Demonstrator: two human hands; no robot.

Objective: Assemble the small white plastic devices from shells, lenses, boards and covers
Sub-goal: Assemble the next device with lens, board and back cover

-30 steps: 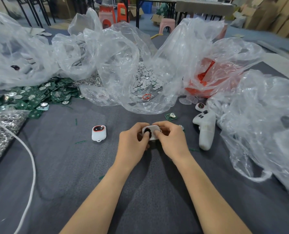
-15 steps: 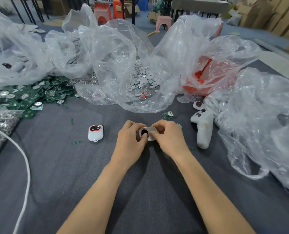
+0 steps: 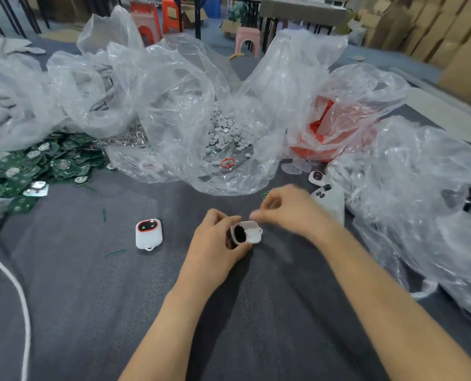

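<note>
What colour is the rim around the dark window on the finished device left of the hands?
Red, on the white finished device; head view.

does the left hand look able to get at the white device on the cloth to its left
Probably yes: only bare cloth lies between the left hand and the white device. That hand grips the open shell, though, so it would likely have to set it down first.

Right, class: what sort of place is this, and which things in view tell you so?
Probably a small assembly workshop: a heap of green circuit boards, clear plastic bags of loose parts, and stacked cardboard boxes behind.
</note>
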